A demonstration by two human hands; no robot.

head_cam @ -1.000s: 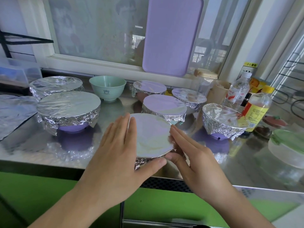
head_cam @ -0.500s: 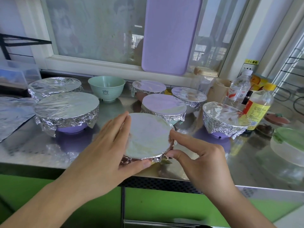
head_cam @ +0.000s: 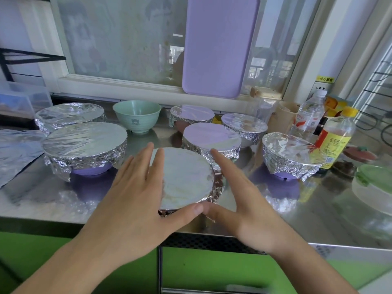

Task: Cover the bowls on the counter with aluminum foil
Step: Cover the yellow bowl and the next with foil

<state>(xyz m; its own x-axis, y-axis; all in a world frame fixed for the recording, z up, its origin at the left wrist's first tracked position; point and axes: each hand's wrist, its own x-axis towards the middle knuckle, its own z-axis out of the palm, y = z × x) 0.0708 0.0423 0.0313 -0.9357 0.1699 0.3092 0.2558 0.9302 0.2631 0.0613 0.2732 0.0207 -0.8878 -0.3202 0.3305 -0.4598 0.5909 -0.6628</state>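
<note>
A foil-covered bowl (head_cam: 186,177) is seen at the front edge of a steel desk (head_cam: 297,213), close to the viewer. Its top is sealed by a smooth, flat disc of foil, and crinkled foil is folded down around its rim. The bowl is framed by two bare hands. The left hand (head_cam: 135,200) is laid against the bowl's left side with fingers straight and flat, the fingertips reaching past the far rim and the thumb stretched along the near rim. The right hand (head_cam: 239,200) is held open at the bowl's right side, fingers straight and together, just beside the crinkled edge; whether the foil is touched there cannot be told. The two thumb tips are met at the bowl's near edge.

Behind it, a second foil-covered bowl (head_cam: 212,141) is placed, with two more (head_cam: 192,114) (head_cam: 244,126) further back. To the right, a foil-wrapped purple bowl (head_cam: 290,158) is seen. To the left, a wide foil-wrapped purple bowl (head_cam: 84,145) is set, with another covered one (head_cam: 70,114) behind it. One green bowl (head_cam: 136,115) is left uncovered near the window sill. A loose foil sheet (head_cam: 17,149) is spread at the far left. Bottles (head_cam: 335,136) are stood at the right, and a lilac board (head_cam: 220,45) is leaned against the window.
</note>
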